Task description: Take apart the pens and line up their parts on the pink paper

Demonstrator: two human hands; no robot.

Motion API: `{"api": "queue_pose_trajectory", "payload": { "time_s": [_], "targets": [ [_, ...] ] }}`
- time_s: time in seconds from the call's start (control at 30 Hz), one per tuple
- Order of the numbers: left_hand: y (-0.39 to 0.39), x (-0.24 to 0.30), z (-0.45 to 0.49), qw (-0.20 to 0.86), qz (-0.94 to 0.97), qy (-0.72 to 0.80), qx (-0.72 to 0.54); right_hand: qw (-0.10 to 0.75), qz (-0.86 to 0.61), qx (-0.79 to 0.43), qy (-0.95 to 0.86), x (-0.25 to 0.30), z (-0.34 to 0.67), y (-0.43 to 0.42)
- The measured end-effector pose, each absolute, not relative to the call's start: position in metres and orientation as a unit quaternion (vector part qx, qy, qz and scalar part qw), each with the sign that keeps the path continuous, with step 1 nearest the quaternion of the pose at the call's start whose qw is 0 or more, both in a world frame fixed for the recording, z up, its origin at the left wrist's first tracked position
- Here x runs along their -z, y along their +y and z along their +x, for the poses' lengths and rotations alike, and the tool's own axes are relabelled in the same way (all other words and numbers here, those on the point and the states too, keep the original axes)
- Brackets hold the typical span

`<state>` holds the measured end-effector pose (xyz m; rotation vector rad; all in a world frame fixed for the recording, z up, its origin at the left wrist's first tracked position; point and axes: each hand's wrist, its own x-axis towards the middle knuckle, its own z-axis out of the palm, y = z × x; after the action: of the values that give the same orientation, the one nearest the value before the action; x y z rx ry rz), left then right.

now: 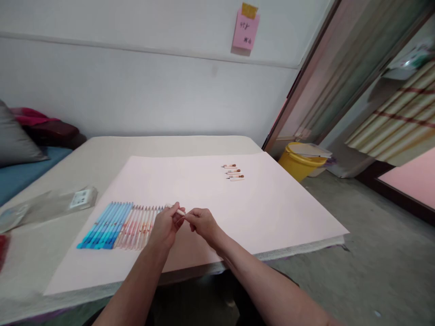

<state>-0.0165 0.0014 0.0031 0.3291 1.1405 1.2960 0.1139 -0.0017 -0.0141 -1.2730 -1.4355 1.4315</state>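
We face a pale grey wall point(136, 90) with a pink note point(245, 31) taped high up; below it stands a beige table point(112, 147); to our left, a blue sofa point(20, 174) carries a grey cushion point(13, 140); to our right, a yellow bucket point(299, 166) sits on the grey concrete floor point(374, 253) beside a dark door frame point(306, 81); the light is soft and even.

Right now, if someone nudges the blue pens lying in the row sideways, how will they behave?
The blue pens look slim and round, so they would probably roll on the flat pink sheet. They seem stiff and light. Lying side by side, one pushed likely shifts its neighbours.
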Motion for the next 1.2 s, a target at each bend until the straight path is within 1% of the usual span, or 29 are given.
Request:
{"api": "queue_pose_trajectory", "payload": {
  "time_s": [0.53,0.77,1.0,1.2],
  "targets": [
    [-0.001,-0.010,-0.014,0.641,0.148,0.492,-0.570,0.358,-0.504,-0.553,-0.559,0.016,0.115,-0.001],
    [-0.002,-0.008,-0.015,0.639,0.161,0.484,-0.576,0.369,-0.500,-0.552,-0.556,0.018,0.115,-0.002],
    [-0.004,-0.013,-0.014,0.642,0.204,0.475,-0.566,0.375,-0.485,-0.621,-0.489,0.006,0.116,-0.004],
    [-0.004,-0.011,-0.015,0.653,0.244,0.455,-0.553,0.361,-0.455,-0.702,-0.411,0.002,0.119,-0.004]
  ]
}}
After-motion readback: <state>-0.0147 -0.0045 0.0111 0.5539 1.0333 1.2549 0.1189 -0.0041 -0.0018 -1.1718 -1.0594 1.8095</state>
